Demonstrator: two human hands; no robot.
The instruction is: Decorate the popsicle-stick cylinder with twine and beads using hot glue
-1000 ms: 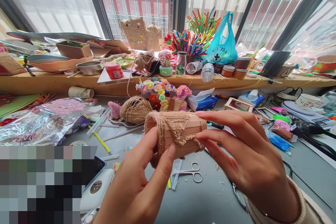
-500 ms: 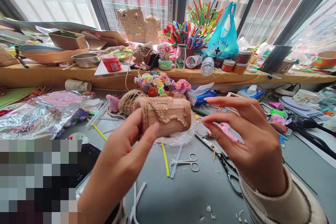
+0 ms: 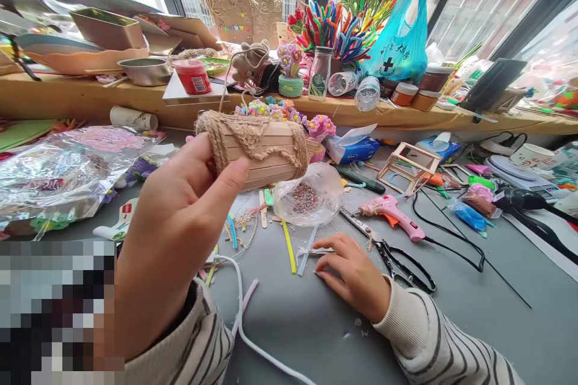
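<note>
My left hand [image 3: 180, 204] grips a small cylinder of wooden craft sticks [image 3: 271, 147], thumb in front and fingers behind. Twine wraps both of its ends, and braided twine runs in a zigzag along its side. My right hand [image 3: 354, 274] is down on the grey table, fingers apart over small metal scissors [image 3: 311, 251]; their finger loops are hidden under it. Beside the scissors lie a yellow strip [image 3: 289, 246] and a clear glue stick [image 3: 307, 252]. Behind them sits a clear plastic bag of beads [image 3: 307, 197].
To the right lie large black-handled scissors [image 3: 409, 267] and a pink glue gun [image 3: 397, 216] with a black cord. A white cable [image 3: 253, 331] crosses the front. A small wooden frame [image 3: 409, 165] stands farther back. Jars, pipe cleaners and a blue bag [image 3: 400, 42] crowd the ledge.
My right hand has gone from raised beside the cylinder down to the small scissors. My left hand has carried the cylinder up and to the left. The view has shifted downward.
</note>
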